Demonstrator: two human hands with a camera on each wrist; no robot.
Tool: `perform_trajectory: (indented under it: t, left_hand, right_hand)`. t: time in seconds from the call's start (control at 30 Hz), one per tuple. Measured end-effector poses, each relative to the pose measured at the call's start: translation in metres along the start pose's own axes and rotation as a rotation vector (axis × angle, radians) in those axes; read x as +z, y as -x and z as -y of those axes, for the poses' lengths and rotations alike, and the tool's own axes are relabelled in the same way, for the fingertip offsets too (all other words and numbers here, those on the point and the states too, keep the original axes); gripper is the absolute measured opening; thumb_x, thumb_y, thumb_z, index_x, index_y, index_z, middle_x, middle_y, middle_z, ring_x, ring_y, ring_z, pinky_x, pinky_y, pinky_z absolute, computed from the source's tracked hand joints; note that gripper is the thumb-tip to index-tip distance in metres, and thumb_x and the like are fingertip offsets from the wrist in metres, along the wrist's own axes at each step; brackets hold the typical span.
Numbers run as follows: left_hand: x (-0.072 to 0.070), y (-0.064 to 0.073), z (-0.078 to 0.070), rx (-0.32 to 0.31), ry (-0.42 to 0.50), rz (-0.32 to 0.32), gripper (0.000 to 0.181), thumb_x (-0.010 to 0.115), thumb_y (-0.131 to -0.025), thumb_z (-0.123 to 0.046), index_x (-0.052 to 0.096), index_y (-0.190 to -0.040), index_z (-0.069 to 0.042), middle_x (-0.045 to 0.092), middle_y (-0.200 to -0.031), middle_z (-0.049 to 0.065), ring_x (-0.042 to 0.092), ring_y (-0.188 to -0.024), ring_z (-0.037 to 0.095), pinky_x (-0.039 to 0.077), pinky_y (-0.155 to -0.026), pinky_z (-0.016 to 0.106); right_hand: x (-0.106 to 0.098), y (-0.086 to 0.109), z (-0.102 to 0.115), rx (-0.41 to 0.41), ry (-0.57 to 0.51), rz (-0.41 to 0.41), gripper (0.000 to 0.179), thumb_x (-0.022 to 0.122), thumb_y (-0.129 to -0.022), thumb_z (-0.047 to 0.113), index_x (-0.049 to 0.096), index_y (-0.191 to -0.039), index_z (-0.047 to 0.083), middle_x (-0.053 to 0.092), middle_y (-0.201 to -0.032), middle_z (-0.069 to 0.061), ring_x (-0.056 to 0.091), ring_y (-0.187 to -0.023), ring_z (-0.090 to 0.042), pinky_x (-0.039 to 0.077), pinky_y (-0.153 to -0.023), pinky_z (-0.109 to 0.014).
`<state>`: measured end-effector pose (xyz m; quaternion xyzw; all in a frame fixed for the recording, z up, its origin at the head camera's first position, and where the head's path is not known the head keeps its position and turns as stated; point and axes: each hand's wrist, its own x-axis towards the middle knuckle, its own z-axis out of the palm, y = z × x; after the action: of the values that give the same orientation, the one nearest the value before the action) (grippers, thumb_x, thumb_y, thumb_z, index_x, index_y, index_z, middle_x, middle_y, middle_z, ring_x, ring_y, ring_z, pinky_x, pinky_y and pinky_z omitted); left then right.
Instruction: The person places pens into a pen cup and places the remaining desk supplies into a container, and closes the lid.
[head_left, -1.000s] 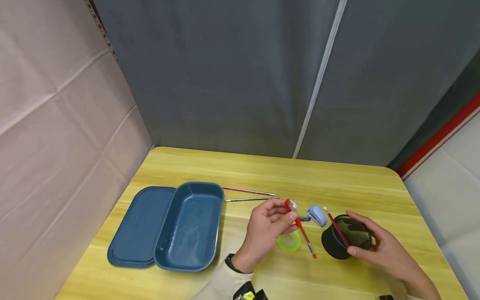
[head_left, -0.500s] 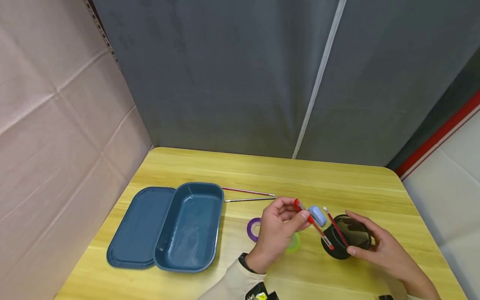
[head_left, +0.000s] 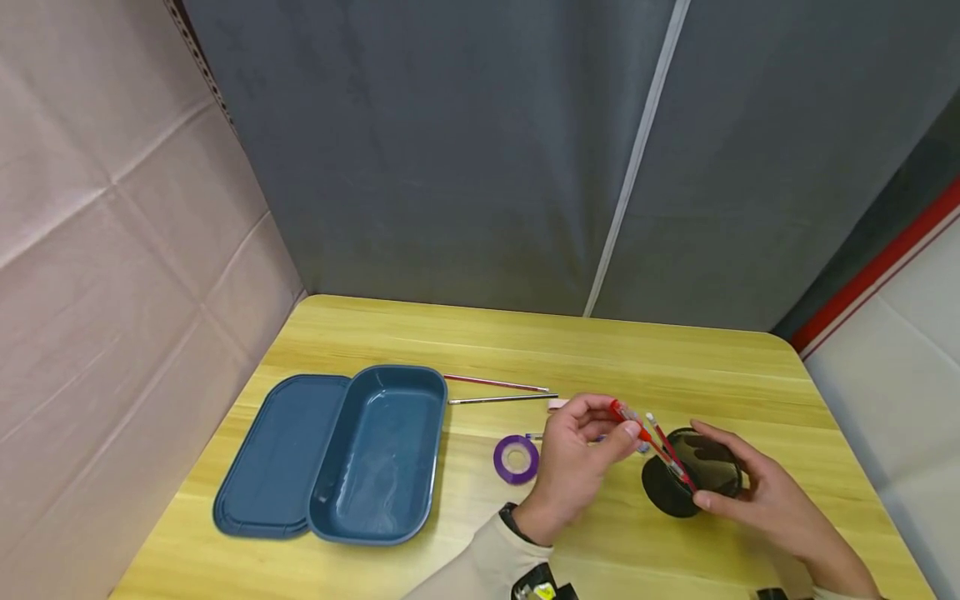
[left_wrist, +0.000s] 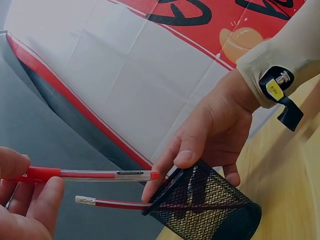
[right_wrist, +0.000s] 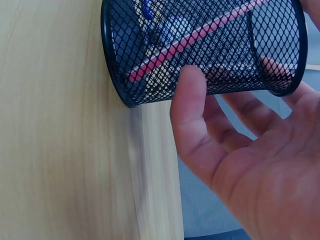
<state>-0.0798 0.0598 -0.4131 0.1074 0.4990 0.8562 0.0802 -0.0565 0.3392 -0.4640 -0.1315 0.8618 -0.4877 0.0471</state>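
My left hand (head_left: 566, 471) pinches a red gel pen (left_wrist: 92, 174) with a clear barrel between thumb and fingers. The pen's far end is right at the mouth of a black mesh pen holder (left_wrist: 200, 202), overlapping its rim in the left wrist view. My right hand (head_left: 776, 500) grips this holder, thumb on one side and fingers on the other; it leans with its mouth toward the left hand. Inside lies a red pencil (right_wrist: 195, 36), its white-eraser end (left_wrist: 86, 200) sticking out past the rim.
To the left stands an open blue box (head_left: 378, 467), overlapping its flat lid (head_left: 273, 471). A red pencil (head_left: 498, 384) and a dark pencil (head_left: 502, 398) lie right of it. A purple tape roll (head_left: 503, 473) sits beside my left hand, which hides other small items.
My left hand has moved right with the gel pen, bringing its end to the pen holder's mouth. The purple tape roll has come into view; the green one is now hidden. My right hand stays.
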Motion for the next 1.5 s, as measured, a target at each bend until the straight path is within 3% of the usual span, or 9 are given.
perform_trajectory:
  t: [0.2,0.3,0.53,0.77,0.97,1.13,1.33,1.5]
  left_hand:
    - [0.003,-0.003,0.01,0.021,-0.067,0.006,0.029,0.073,-0.093,0.005,0.063,-0.119,0.014,0.072,-0.112,0.026,0.072,-0.088,0.002,0.063,-0.079,0.022]
    - [0.004,-0.004,0.014,0.028,-0.105,-0.002,0.026,0.075,-0.092,0.004,0.067,-0.116,0.01,0.071,-0.114,0.032,0.072,-0.088,0.001,0.064,-0.08,0.023]
    - [0.005,-0.003,0.022,0.007,-0.145,-0.016,0.025,0.077,-0.09,0.004,0.073,-0.115,0.004,0.077,-0.111,0.022,0.074,-0.091,0.003,0.063,-0.082,0.024]
    - [0.004,-0.004,0.031,-0.015,-0.237,0.009,0.024,0.08,-0.092,-0.002,0.078,-0.116,-0.001,0.08,-0.111,0.016,0.075,-0.089,0.001,0.061,-0.081,0.019]
    - [0.004,-0.003,0.037,-0.065,-0.273,0.009,0.023,0.082,-0.091,-0.005,0.081,-0.114,-0.007,0.081,-0.105,0.003,0.075,-0.084,0.0,0.062,-0.076,0.02]
    - [0.004,-0.003,0.04,-0.082,-0.259,0.02,0.024,0.081,-0.092,-0.005,0.08,-0.115,-0.006,0.081,-0.107,0.006,0.075,-0.084,0.001,0.063,-0.075,0.021]
    - [0.003,-0.002,0.041,-0.086,-0.265,0.019,0.024,0.082,-0.091,-0.006,0.081,-0.114,-0.009,0.081,-0.108,0.001,0.077,-0.09,0.003,0.062,-0.078,0.02]
    - [0.0,-0.002,0.042,-0.069,-0.284,0.018,0.025,0.083,-0.09,-0.007,0.079,-0.115,-0.007,0.081,-0.112,0.008,0.077,-0.094,0.006,0.061,-0.081,0.019]
  right_hand:
    - [0.0,0.0,0.001,0.008,-0.017,0.004,0.077,0.075,-0.096,0.003,0.04,-0.163,0.014,0.044,-0.149,0.029,0.049,-0.124,0.013,0.062,-0.068,-0.032]
    - [-0.001,0.0,0.0,0.013,-0.024,0.011,0.077,0.075,-0.097,0.003,0.039,-0.164,0.014,0.044,-0.149,0.028,0.05,-0.123,0.012,0.063,-0.069,-0.032]
    - [-0.001,0.0,0.0,0.01,-0.045,0.019,0.077,0.074,-0.097,0.002,0.038,-0.164,0.013,0.046,-0.148,0.027,0.055,-0.122,0.009,0.064,-0.07,-0.033]
    - [0.0,0.0,0.0,0.002,-0.026,0.012,0.077,0.074,-0.097,0.002,0.039,-0.164,0.014,0.047,-0.148,0.027,0.053,-0.122,0.01,0.064,-0.069,-0.034]
    - [0.0,0.0,0.0,0.012,-0.042,0.014,0.076,0.074,-0.098,0.003,0.038,-0.164,0.014,0.047,-0.147,0.027,0.052,-0.123,0.012,0.064,-0.068,-0.035]
    - [0.0,0.0,-0.001,0.021,-0.041,0.012,0.076,0.074,-0.098,0.003,0.038,-0.164,0.014,0.048,-0.147,0.026,0.05,-0.124,0.012,0.063,-0.068,-0.035]
    - [0.0,-0.001,-0.002,0.011,-0.036,0.018,0.077,0.074,-0.097,0.003,0.038,-0.164,0.014,0.048,-0.147,0.026,0.054,-0.123,0.01,0.064,-0.07,-0.035]
    - [-0.001,-0.001,-0.003,0.013,-0.041,0.02,0.077,0.074,-0.097,0.002,0.037,-0.164,0.013,0.049,-0.146,0.024,0.055,-0.123,0.009,0.064,-0.07,-0.034]
